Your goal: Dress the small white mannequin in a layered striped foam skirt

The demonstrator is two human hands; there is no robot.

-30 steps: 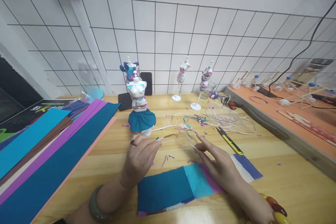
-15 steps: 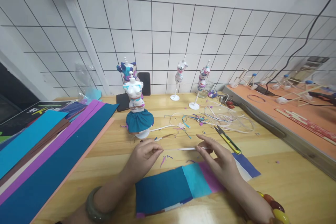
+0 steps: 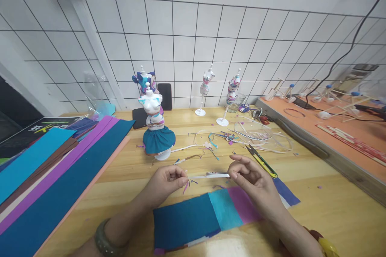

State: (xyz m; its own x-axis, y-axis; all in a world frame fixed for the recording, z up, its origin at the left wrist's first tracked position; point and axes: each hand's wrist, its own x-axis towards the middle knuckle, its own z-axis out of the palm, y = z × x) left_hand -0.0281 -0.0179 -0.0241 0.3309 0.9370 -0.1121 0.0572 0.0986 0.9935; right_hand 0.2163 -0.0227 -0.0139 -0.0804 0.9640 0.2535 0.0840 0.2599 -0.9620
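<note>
A narrow white strip (image 3: pixel 218 175) runs nearly level between my two hands, above the table. My left hand (image 3: pixel 170 182) pinches its thin left end between thumb and fingertips. The thumb and index finger of my right hand (image 3: pixel 253 180) pinch the wider right end, the other fingers loosely curled. Just below lies a pieced band of teal, light blue, purple and dark blue crepe paper (image 3: pixel 185 221), partly covered by my right hand and forearm. Beyond my left hand stands a small white dress form (image 3: pixel 152 106) wearing a gathered teal skirt (image 3: pixel 159 140).
Yellow thread snips (image 3: pixel 261 160) lie beyond my right hand. Paper scraps and curled white strips (image 3: pixel 256 132) are scattered mid-table. Two more small dress forms (image 3: pixel 230 96) stand at the back. Long crepe paper sheets (image 3: pixel 69 176) cover the left side; an orange board (image 3: pixel 337 128) stands right.
The white strip between my hands shows more of its length and looks doubled at the middle. My right hand has shifted slightly right, and the view has moved a little.
</note>
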